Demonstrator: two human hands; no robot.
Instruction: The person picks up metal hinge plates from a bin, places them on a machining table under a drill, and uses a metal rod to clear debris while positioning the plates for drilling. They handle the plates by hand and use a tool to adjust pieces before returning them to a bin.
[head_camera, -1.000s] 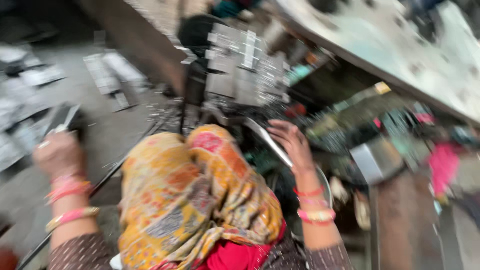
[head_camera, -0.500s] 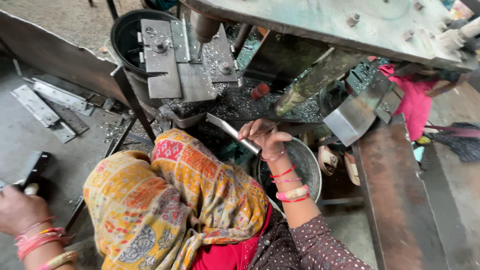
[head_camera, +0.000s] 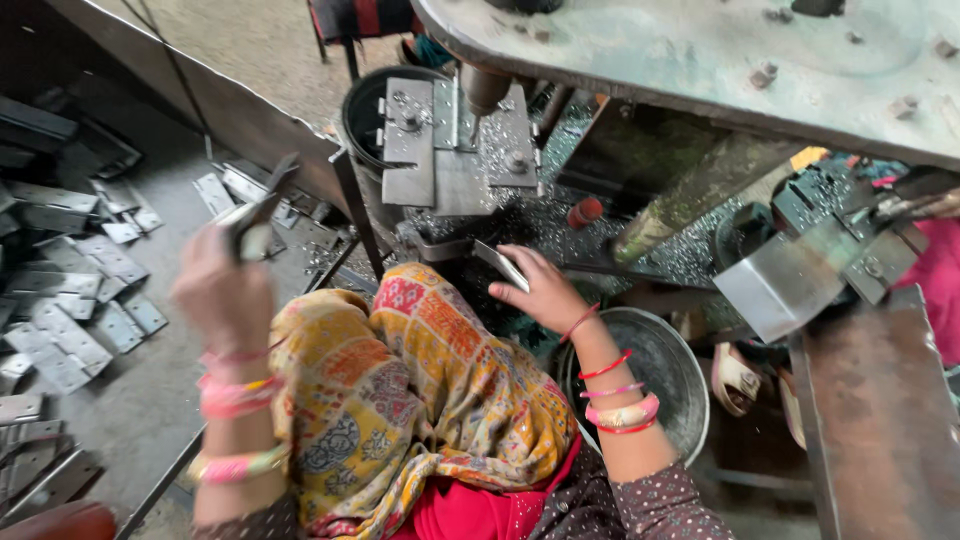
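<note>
My left hand (head_camera: 222, 292) is raised at the left, blurred, and grips a flat grey metal plate (head_camera: 255, 212). My right hand (head_camera: 540, 290) rests in front of the press and holds a second flat metal piece (head_camera: 500, 263) by its end. Just beyond it stands the press die (head_camera: 450, 140), a block of grey steel plates under a vertical ram (head_camera: 482, 92), with metal chips scattered around it. A yellow and orange patterned scarf (head_camera: 400, 400) covers my lap between the two arms. Both wrists carry pink and red bangles.
Several flat metal plates (head_camera: 70, 300) lie in a pile on the floor at the left. A black bucket (head_camera: 362, 108) stands behind the die. A round metal bowl (head_camera: 655, 372) sits under my right forearm, a sandal (head_camera: 735, 378) beside it. The machine's heavy table (head_camera: 700, 60) overhangs above.
My left hand has come up from the lower left with the metal plate in it. My right hand has stayed at the press holding its piece. The view has tilted.
</note>
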